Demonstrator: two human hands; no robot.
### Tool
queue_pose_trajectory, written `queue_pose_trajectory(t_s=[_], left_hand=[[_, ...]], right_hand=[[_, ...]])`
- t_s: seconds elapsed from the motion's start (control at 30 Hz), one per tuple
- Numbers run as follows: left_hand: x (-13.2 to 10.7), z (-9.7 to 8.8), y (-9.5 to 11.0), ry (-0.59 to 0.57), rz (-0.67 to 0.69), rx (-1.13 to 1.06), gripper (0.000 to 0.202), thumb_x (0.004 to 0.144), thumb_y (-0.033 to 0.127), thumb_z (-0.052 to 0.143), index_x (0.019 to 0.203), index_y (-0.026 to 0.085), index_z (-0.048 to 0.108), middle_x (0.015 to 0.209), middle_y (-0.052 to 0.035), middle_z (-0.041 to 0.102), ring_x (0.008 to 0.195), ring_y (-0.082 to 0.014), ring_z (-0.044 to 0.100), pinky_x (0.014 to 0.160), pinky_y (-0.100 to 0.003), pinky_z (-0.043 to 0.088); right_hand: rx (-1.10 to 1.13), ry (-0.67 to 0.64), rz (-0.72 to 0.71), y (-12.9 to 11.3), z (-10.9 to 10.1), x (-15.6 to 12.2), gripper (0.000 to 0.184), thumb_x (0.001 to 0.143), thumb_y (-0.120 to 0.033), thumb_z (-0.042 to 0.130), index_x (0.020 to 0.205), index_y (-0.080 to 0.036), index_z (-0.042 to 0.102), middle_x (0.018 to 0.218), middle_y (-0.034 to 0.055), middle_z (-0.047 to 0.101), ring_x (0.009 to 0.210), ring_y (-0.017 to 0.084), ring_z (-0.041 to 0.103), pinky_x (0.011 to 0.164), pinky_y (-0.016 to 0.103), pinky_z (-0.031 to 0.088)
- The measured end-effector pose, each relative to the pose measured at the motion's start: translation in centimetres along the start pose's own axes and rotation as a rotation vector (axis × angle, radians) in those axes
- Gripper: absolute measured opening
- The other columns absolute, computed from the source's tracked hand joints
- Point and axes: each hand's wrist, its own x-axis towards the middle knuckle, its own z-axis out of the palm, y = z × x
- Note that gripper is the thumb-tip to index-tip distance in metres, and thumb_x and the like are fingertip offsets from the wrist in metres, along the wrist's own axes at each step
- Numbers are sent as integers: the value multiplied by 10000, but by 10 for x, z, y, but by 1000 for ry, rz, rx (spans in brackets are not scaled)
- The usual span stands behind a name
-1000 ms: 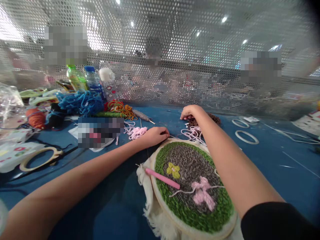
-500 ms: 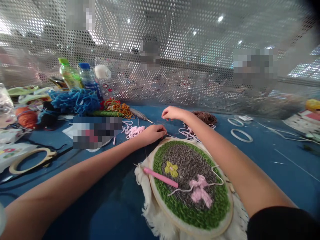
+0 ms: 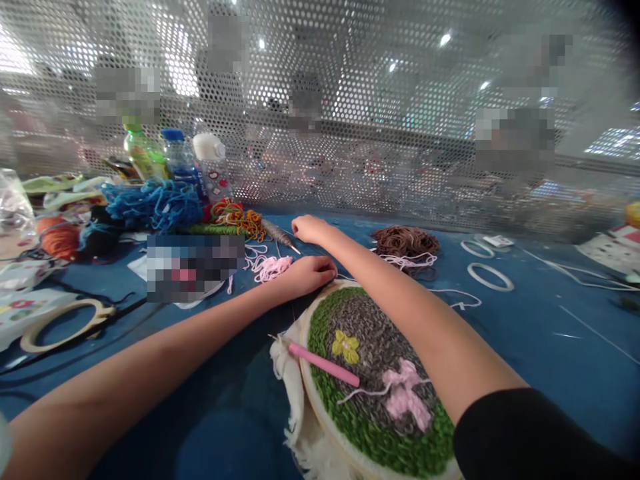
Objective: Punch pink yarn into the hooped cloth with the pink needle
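An oval embroidery hoop [image 3: 320, 427] lies tilted before me, its cloth filled with green and grey yarn, a yellow flower [image 3: 345, 346] and a pink shape [image 3: 407, 397]. Across its left side rests a pink punch needle [image 3: 325, 365]. My left hand [image 3: 314, 273] is closed in a pinch at the hoop's top edge, and a pale strand of yarn runs out from its fingertips to the right. Farther back, my right hand [image 3: 307, 229] reaches over the table, fingers curled; what they hold is hidden. It is close to the tip of a grey yarn-wrapped tool [image 3: 278, 233].
Pink yarn [image 3: 273, 268] lies left of my hands, brown yarn [image 3: 405, 241] to the right. Blue yarn [image 3: 153, 203] and bottles [image 3: 175, 157] stand back left. White rings [image 3: 490, 277] lie at right. A perforated metal screen [image 3: 350, 153] closes off the back.
My right hand has moved left, toward the grey yarn-wrapped tool, and its forearm now covers more of the hoop. The left hand stays at the hoop's top edge. More brown yarn shows.
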Motion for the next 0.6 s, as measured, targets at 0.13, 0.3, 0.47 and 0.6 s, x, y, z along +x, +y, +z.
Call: queue_pose_trajectory(t_s=[0.13,0.3,0.47,0.6], left_hand=[[1,0,2,-1,-3,16,189,829,252,467,841,178,641,748,-5,654,666,-152,556,610,-247,402],[3,1,0,4,-5,18,233,832,283,475,898,162,663,832,-32,696,727,-185,593,684,-270,442],[4,2,-2,-5,14,8,236,831,281,474,912,157,658,867,-39,699,766,-194,602,730,-285,451],[4,2,-5,0,26,9,212,823,258,463,880,169,647,803,-18,673,736,-174,589,700,-271,442]], right_hand=[[-47,-9,75,-3,-7,2,319,911,-310,555,1191,-156,550,1194,99,572,1001,213,599,834,413,516],[-40,-32,128,-16,-11,18,331,907,-309,561,1195,-147,546,1196,104,569,1006,217,598,837,417,515],[75,-143,170,-18,-15,31,322,909,-313,558,1188,-153,552,1192,95,573,1003,219,599,834,416,516],[255,-174,157,-3,-18,24,314,911,-319,554,1178,-154,560,1186,88,577,998,221,600,832,411,517]])
